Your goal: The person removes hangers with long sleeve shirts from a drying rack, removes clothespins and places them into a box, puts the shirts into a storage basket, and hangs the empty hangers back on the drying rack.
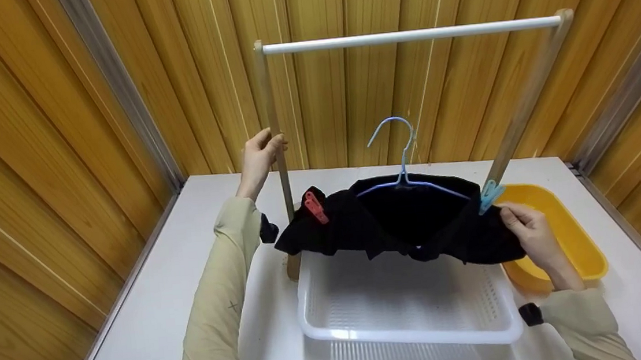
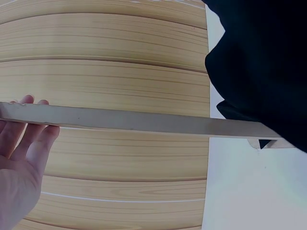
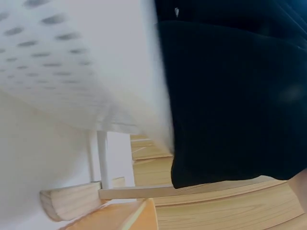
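I have the left hand (image 1: 258, 159) on the wooden post (image 1: 283, 186), fingers curled round it, while the right hand (image 1: 535, 236) pinches one end of the black garment (image 1: 350, 221). It sits on the blue hanger (image 1: 404, 170) above the white basket (image 1: 409, 336), red clothespin (image 1: 316, 206) and teal clothespin (image 1: 490, 195) clipped on, yellow tub (image 1: 571, 227) beside the basket.

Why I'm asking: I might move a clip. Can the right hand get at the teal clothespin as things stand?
Probably yes: the right hand pinches the black garment close to the teal clothespin, and nothing visible blocks the way.
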Available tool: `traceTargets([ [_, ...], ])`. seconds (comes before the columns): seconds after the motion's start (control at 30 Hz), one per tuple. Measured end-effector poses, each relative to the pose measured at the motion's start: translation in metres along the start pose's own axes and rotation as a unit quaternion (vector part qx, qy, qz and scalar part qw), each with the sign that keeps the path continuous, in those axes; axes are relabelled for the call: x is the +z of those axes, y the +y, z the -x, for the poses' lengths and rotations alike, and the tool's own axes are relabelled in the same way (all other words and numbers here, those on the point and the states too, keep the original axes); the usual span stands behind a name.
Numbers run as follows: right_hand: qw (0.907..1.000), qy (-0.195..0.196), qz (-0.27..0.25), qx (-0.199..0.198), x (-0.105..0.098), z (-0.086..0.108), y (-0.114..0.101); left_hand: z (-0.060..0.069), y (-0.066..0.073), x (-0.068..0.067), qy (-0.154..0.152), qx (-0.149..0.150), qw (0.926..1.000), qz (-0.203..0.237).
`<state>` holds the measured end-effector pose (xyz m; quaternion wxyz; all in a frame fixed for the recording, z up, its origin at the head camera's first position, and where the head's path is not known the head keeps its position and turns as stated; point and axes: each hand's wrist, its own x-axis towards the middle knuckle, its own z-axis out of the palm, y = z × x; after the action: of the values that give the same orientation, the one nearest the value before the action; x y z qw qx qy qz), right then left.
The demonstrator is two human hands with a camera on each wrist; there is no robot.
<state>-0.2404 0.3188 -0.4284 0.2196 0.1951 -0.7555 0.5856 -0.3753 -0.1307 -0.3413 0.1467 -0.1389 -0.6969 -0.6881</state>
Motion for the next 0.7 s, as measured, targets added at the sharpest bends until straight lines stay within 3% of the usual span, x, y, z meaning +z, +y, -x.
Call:
traceTargets([
  [0.17, 0.9997, -0.017, 0.009, -0.014, 0.007, 0.002, -0.009, 0.000, 0.001, 0.000, 0.001, 0.002, 0.9999, -0.010],
  [0.4, 0.9995, -0.016, 0.021, 0.020, 0.012, 0.003, -0.020, -0.001, 0.001, -0.002, 0.003, 0.008, 0.9971, -0.076],
  [0.7, 0.9991, -0.026, 0.027, 0.020, 0.010, 0.002, -0.007, -0.002, 0.003, -0.002, -0.006, -0.001, 0.9981, -0.061],
])
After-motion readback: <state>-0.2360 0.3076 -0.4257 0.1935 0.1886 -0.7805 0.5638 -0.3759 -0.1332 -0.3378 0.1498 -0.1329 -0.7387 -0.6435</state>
